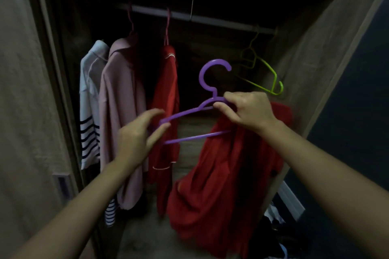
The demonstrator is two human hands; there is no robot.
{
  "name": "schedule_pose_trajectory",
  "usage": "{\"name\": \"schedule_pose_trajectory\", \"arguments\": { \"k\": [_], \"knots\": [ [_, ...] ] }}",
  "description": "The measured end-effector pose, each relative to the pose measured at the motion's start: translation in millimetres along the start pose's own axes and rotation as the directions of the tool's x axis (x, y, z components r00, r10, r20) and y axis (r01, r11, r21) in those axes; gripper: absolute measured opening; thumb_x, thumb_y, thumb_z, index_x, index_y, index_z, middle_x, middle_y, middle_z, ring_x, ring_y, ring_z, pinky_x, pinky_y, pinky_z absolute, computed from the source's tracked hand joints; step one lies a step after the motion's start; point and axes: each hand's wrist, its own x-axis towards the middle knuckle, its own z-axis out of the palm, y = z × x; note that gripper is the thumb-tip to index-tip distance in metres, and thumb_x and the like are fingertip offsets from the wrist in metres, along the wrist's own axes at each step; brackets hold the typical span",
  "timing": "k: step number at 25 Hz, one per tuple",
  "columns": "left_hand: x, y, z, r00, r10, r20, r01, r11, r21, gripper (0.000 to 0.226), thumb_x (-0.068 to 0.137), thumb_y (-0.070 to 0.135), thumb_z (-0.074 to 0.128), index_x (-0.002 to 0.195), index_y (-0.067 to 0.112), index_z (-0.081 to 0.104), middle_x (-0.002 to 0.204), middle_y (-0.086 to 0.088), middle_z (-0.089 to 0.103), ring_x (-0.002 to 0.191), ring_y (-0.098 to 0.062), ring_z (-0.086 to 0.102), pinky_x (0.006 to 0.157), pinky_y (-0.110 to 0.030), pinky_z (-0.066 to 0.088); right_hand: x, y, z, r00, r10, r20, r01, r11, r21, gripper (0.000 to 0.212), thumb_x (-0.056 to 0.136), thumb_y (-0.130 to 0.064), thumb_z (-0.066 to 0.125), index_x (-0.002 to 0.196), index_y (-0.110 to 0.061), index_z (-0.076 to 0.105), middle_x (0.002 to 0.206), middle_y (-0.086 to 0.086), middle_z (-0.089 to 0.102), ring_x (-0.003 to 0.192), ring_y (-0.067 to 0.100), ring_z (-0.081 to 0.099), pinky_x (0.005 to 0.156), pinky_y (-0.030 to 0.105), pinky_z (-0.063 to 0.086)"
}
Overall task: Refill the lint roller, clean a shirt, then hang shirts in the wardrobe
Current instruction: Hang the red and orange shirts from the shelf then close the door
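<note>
Purple hanger [185,112] is up in front of the open wardrobe, hook on top and tilted down to the left. The right hand [248,109] pinches it just below the hook. The left hand [136,134] is at the low end, fingers loose and straight, brushing the tip. A red shirt [221,185] hangs bunched beneath the right hand (what holds it is hidden). Behind, on the rail [210,19], are a striped white shirt [90,101], a pink shirt [122,101], a red garment [166,90] and a bare green hanger [270,69].

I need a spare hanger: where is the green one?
In the head view, the green hanger hangs empty at the right end of the rail, just above the right hand.
</note>
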Motion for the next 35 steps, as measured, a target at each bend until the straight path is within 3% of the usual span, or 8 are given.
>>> {"name": "schedule_pose_trajectory", "arguments": {
  "k": [4, 9, 13, 19, 23, 27, 30, 35],
  "knots": [
    [-72.5, 48.3, 24.4, 0.968, 0.102, -0.229, -0.083, 0.992, 0.09, 0.019, 0.09, 0.038, 0.053, 0.1, 0.021, 0.055, 0.114, -0.013, 0.042, 0.111, -0.021, 0.042, 0.093, -0.044, 0.038, 5.3, -12.2, 5.8, 1.0, 0.007, -0.013, -0.006, 0.999, 0.032, 0.043, 0.087, -0.053, 0.044, 0.064, -0.018, 0.052, 0.055, 0.0, 0.063, 0.053, 0.021, 0.064, 0.042, 0.022, 0.029],
    [-131.7, 71.8, 78.6, 0.795, -0.378, 0.474, 0.436, 0.9, -0.012, 0.043, 0.082, 0.034, 0.057, 0.122, 0.041, 0.044, 0.138, -0.011, 0.037, 0.125, -0.027, 0.044, 0.103, -0.027, 0.032, 19.6, -17.8, 1.8, 0.997, 0.065, 0.029, -0.067, 0.994, 0.088, 0.048, 0.086, -0.058, 0.038, 0.066, -0.017, 0.054, 0.059, 0.0, 0.063, 0.061, 0.024, 0.065, 0.049, 0.025, 0.028],
    [-131.6, -4.5, 49.7, 0.591, -0.269, 0.76, 0.54, 0.832, -0.125, 0.075, 0.075, 0.029, 0.066, 0.139, 0.046, 0.03, 0.146, 0.022, 0.032, 0.137, -0.005, 0.031, 0.107, -0.006, 0.014, -0.6, -4.6, 10.4, 0.995, -0.031, 0.094, 0.012, 0.979, 0.203, 0.055, 0.091, -0.048, 0.029, 0.057, -0.012, 0.055, 0.058, 0.007, 0.064, 0.058, 0.029, 0.065, 0.046, 0.031, 0.038],
    [-69.6, -69.0, -34.1, 0.427, -0.352, 0.833, 0.601, 0.799, 0.03, 0.074, 0.056, 0.01, 0.055, 0.082, 0.079, 0.048, 0.093, -0.003, 0.049, 0.08, -0.004, 0.052, 0.071, -0.003, 0.037, -70.3, 5.3, 55.2, 0.988, 0.0, 0.153, -0.01, 0.998, 0.064, 0.08, 0.094, -0.059, 0.007, 0.057, -0.019, 0.067, 0.054, 0.002, 0.063, 0.048, 0.024, 0.064, 0.037, 0.025, 0.037],
    [-47.8, -53.4, -30.8, 0.483, -0.483, 0.73, 0.508, 0.834, 0.217, 0.061, 0.069, -0.005, 0.058, 0.113, 0.036, 0.064, 0.085, 0.003, 0.045, 0.085, -0.016, 0.051, 0.071, -0.011, 0.036, -78.6, -7.7, 71.0, 0.98, 0.12, 0.161, -0.111, 0.992, -0.063, 0.08, 0.095, -0.058, 0.008, 0.05, -0.017, 0.061, 0.052, 0.001, 0.061, 0.042, 0.024, 0.061, 0.034, 0.021, 0.034],
    [-31.3, 8.4, -10.1, 0.808, -0.299, 0.508, 0.255, 0.954, 0.155, 0.043, 0.071, 0.011, 0.057, 0.113, 0.01, 0.068, 0.095, -0.008, 0.059, 0.094, -0.022, 0.059, 0.083, -0.018, 0.037, -72.1, -22.3, 71.1, 0.947, 0.25, 0.2, -0.254, 0.967, -0.005, 0.075, 0.093, -0.062, 0.015, 0.058, -0.016, 0.063, 0.06, 0.002, 0.065, 0.054, 0.026, 0.065, 0.042, 0.026, 0.04],
    [-24.2, 26.8, -0.4, 0.84, -0.047, 0.54, 0.045, 0.999, 0.016, 0.039, 0.084, 0.045, 0.052, 0.117, 0.025, 0.055, 0.108, 0.006, 0.059, 0.1, -0.012, 0.054, 0.092, -0.027, 0.043, -65.9, -20.6, 65.5, 0.848, 0.45, 0.278, -0.499, 0.855, 0.139, 0.056, 0.089, -0.063, 0.032, 0.062, -0.018, 0.052, 0.067, 0.003, 0.064, 0.075, 0.029, 0.065, 0.055, 0.029, 0.032],
    [-17.5, -16.8, -9.2, 0.784, -0.189, 0.592, 0.129, 0.981, 0.144, 0.055, 0.078, 0.077, 0.031, 0.108, 0.034, 0.05, 0.095, 0.014, 0.065, 0.094, -0.01, 0.062, 0.074, -0.031, 0.047, -63.8, -19.8, 45.7, 0.836, 0.508, 0.207, -0.547, 0.803, 0.237, 0.06, 0.077, -0.072, 0.023, 0.07, -0.021, 0.055, 0.057, -0.008, 0.05, 0.071, 0.025, 0.064, 0.057, 0.027, 0.031]
  ]
}}
